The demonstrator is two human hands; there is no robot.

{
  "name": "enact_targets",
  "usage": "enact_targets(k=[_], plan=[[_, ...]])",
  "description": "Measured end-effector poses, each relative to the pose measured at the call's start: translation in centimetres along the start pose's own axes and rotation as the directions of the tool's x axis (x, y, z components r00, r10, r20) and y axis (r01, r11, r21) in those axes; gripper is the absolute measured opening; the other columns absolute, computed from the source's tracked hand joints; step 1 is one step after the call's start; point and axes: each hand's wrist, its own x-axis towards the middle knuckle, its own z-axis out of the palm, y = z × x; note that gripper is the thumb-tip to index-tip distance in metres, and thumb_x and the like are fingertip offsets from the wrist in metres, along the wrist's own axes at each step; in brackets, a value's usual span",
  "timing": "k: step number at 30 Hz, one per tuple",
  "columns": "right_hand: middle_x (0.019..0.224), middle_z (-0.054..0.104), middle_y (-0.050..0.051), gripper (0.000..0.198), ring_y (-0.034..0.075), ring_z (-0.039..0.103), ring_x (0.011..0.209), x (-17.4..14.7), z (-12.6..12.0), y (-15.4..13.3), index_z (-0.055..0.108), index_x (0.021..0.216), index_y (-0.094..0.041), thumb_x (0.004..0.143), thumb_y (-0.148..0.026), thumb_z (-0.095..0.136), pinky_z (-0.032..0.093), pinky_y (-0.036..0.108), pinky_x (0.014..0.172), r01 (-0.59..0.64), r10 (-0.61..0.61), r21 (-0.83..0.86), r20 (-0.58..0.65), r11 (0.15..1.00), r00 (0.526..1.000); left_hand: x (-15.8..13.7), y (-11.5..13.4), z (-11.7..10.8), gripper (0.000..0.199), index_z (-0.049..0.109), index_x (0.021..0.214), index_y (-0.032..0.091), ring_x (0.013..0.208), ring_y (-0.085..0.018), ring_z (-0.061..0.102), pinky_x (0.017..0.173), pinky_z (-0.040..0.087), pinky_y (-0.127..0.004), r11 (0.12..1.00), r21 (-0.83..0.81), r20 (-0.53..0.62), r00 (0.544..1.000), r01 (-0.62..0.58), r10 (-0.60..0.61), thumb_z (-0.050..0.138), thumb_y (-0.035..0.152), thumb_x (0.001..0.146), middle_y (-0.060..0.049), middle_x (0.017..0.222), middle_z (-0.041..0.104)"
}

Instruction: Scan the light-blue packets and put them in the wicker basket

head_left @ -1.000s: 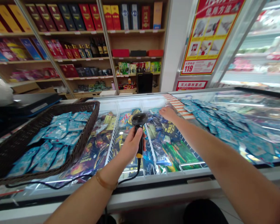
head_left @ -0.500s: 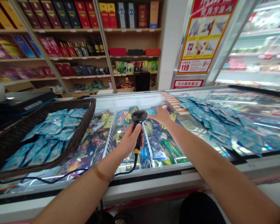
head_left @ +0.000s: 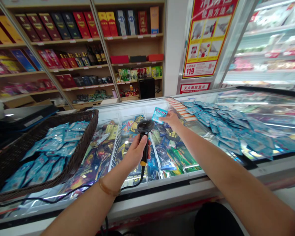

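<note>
My left hand (head_left: 137, 149) is wrapped round the handle of a black barcode scanner (head_left: 145, 126), held upright above the freezer in the middle of the view. From the handle's bottom a black cable runs off to the left. Just beyond the scanner's head, my right hand (head_left: 171, 119) pinches a small blue packet (head_left: 159, 114) by its right edge, its printed face showing. On the left, similar blue packets (head_left: 63, 135) lie in a brown wicker basket (head_left: 94, 121). More such packets (head_left: 223, 126) are heaped on the freezer's glass at right.
The chest freezer (head_left: 162, 188) spans the front, with wire dividers (head_left: 116, 141) and frozen goods under glass. Behind stand shelves (head_left: 135, 36) of boxes and bottles. A red and yellow sign (head_left: 205, 39) hangs on the wall. A glass-front fridge (head_left: 272, 55) stands at right.
My right hand has lifted slightly and turned, and the blue packet in it now shows plainly. The scanner stays in my left hand at nearly the same spot. The view has shifted a little.
</note>
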Motion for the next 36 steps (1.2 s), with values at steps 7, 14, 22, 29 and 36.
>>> enact_targets(k=[7,14,22,29,36], plan=[[0.079,0.074,0.0,0.038,0.019,0.073,0.082,-0.7,1.5,-1.5,0.061,0.088,-0.022,0.064,-0.038,0.086,0.057,0.034,0.08,-0.147,0.126,0.255,0.096,0.956,0.987,-0.4,0.1,0.4,0.051,0.048,0.092,0.021,0.046,-0.008,0.052,0.043,0.044,-0.023,0.999,0.05,0.054,0.999,0.004,-0.007,0.062,0.068,0.081,0.005,0.069,0.054],[0.084,0.076,0.001,0.034,0.021,0.074,0.092,-1.6,2.8,-2.7,0.061,0.091,-0.022,0.07,-0.034,0.084,0.057,0.039,0.09,-0.174,0.129,0.3,0.162,0.938,0.978,-0.2,0.0,0.7,0.052,0.046,0.09,0.021,0.049,-0.006,0.052,0.043,0.045,-0.024,0.998,0.06,0.067,0.997,-0.029,0.025,0.064,0.069,0.079,0.004,0.083,0.056],[0.08,0.076,0.002,0.036,0.023,0.074,0.091,-2.0,2.9,-3.1,0.069,0.088,-0.021,0.066,-0.043,0.087,0.057,0.037,0.087,-0.156,0.095,0.315,0.2,0.936,0.975,-0.1,-0.6,0.1,0.047,0.046,0.092,0.021,0.047,-0.008,0.051,0.043,0.04,-0.023,0.995,0.097,0.121,0.992,-0.034,0.022,0.058,0.066,0.085,0.005,0.069,0.054],[0.072,0.071,0.0,0.037,0.018,0.07,0.077,-1.9,3.2,-3.1,0.067,0.086,-0.021,0.065,-0.047,0.085,0.056,0.03,0.076,-0.13,0.079,0.297,0.176,0.946,0.981,-0.3,0.1,0.3,0.047,0.044,0.092,0.021,0.046,-0.007,0.051,0.045,0.042,-0.024,0.991,0.121,0.164,0.986,-0.048,0.027,0.057,0.065,0.086,0.005,0.073,0.055],[0.07,0.07,-0.001,0.031,0.019,0.071,0.081,-2.0,3.1,-2.5,0.061,0.079,-0.022,0.071,-0.045,0.08,0.056,0.033,0.082,-0.157,0.12,0.257,0.153,0.954,0.981,-0.3,0.0,0.7,0.05,0.046,0.089,0.021,0.043,-0.008,0.051,0.043,0.042,-0.024,0.996,0.088,0.106,0.994,-0.028,0.019,0.062,0.068,0.081,0.005,0.072,0.056]])
